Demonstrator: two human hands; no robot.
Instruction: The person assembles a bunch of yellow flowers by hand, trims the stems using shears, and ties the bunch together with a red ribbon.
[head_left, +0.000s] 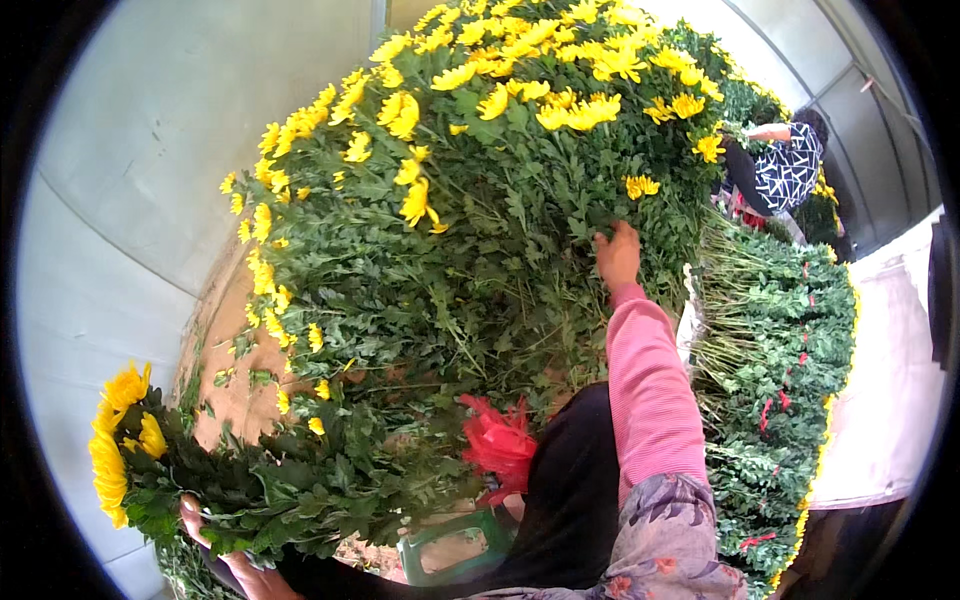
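At the lower left, my left hand (196, 519) grips a bunch of yellow chrysanthemums (247, 480) just under the blooms. The bunch lies sideways, its leafy stems running right towards my knees. My right hand (619, 253) reaches forward to a large heap of leafy chrysanthemum stems (450, 285). Its fingertips are among the leaves, below a single yellow bloom (641, 186); whether they pinch a stem is hidden. Most blooms (577, 112) of the heap show along its far and left edges.
Red plastic strips (499, 442) hang by my knee, above a green plastic stool (450, 544). To the right lies a row of bunches (780, 360) with red ties. Another person (784, 165) bends over flowers farther back. Pale sheeting (150, 150) walls the left side.
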